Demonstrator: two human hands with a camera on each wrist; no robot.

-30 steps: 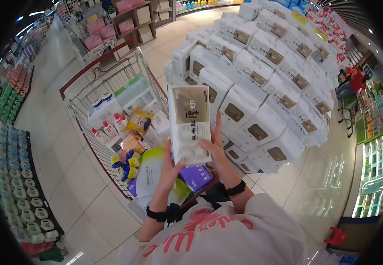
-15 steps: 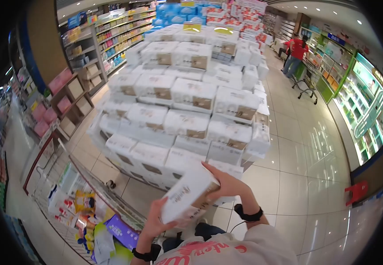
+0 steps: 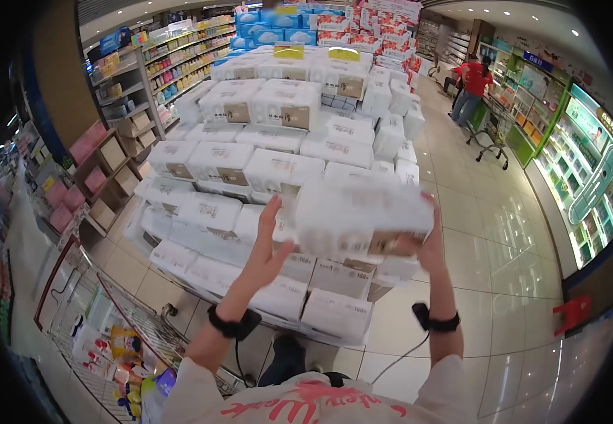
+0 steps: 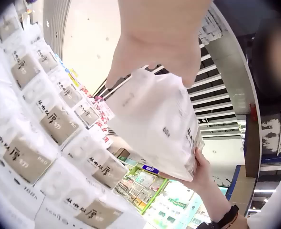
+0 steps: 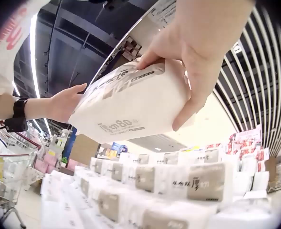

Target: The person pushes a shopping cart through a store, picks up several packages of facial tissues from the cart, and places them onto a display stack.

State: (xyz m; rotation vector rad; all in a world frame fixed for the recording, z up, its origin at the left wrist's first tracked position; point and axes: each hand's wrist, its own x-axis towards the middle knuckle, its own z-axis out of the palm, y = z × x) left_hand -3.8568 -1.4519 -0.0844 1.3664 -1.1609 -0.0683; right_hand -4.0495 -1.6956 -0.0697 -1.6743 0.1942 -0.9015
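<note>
A white and brown wrapped tissue pack [image 3: 366,212] is held up in front of the stacked display, blurred in the head view. My right hand [image 3: 430,237] grips its right end, thumb on one face and fingers on the opposite one, as the right wrist view shows. At the pack's left end is my left hand [image 3: 264,247], fingers extended and spread, palm turned toward the pack. In the right wrist view the left hand [image 5: 66,102] lies right by the far end with straight fingers. Similar tissue packs [image 3: 281,166] form tiers behind and below.
A shopping cart [image 3: 101,311] with several goods stands at the lower left. Shelves of bottles [image 3: 186,63] line the back left. A person in red [image 3: 474,81] stands near another cart [image 3: 493,127] at the right, and a red stool [image 3: 572,314] sits by the lit display case [image 3: 596,184].
The view has swung right from the cart to the display. Both hands moved the tissue pack from above the cart to over the stack, and the left hand's fingers have spread at its end.
</note>
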